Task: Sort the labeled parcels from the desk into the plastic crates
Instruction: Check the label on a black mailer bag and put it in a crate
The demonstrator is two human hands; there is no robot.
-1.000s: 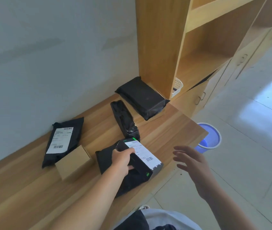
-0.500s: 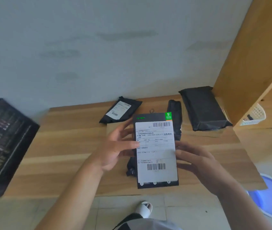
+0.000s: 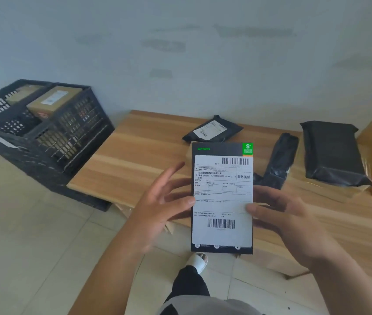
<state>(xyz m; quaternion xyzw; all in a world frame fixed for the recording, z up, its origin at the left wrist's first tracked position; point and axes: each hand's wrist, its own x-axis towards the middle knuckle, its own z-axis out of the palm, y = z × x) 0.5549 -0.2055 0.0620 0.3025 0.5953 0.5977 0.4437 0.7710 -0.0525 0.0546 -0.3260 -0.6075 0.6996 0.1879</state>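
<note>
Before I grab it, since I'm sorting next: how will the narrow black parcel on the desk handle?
The narrow black parcel looks crinkled and sagging, so probably floppy. Its glossy wrap may be slippery. Likely light.

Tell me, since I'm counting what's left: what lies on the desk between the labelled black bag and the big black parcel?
In the head view, one narrow black wrapped parcel lies between the labelled black bag and the big black parcel.

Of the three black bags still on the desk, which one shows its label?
The far bag, behind the held box: a white label faces up. The narrow bag and the big bag at right show only black plastic.
</note>
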